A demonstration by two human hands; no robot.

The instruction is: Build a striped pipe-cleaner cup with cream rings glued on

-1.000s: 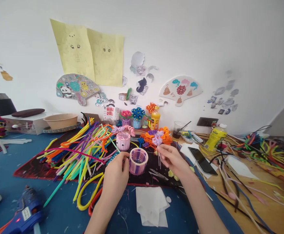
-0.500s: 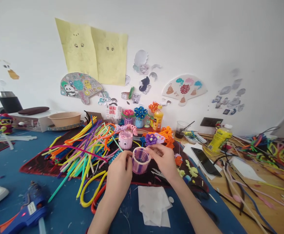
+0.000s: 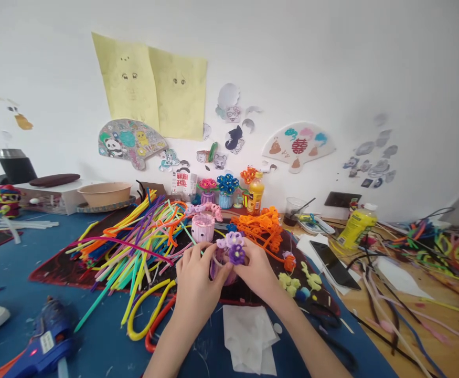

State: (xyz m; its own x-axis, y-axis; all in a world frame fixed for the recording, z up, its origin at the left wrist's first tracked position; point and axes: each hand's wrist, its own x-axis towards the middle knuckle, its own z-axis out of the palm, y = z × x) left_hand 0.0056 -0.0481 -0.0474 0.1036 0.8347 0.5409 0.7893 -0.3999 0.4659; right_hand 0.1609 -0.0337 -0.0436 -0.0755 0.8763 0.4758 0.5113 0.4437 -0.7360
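My right hand [image 3: 257, 269] is closed, its fingertips pinching a small bunch of purple and lilac pipe-cleaner flowers [image 3: 236, 251]. The bunch sits over the mouth of a purple striped cup [image 3: 229, 278], which is mostly hidden by the flowers and my hands. My left hand [image 3: 198, 277] is closed against the cup's left side, with its thumb across the front beside the flowers. Just behind stands a pink striped cup [image 3: 203, 229] with eyes and pink curled trim. I cannot see whether the stems touch the inside of the purple cup.
Loose pipe cleaners [image 3: 135, 247] spread out on the left. A blue glue gun [image 3: 48, 341] with a lit red light lies front left. Orange pipe-cleaner pieces [image 3: 260, 226] are behind my right hand. White tissue [image 3: 248, 338] lies in front, a phone [image 3: 333, 264] at right.
The purple flowers have moved down and slightly left, from beyond the cup's rim to over its mouth. My left thumb has come across the cup's front, and the rim is now covered.
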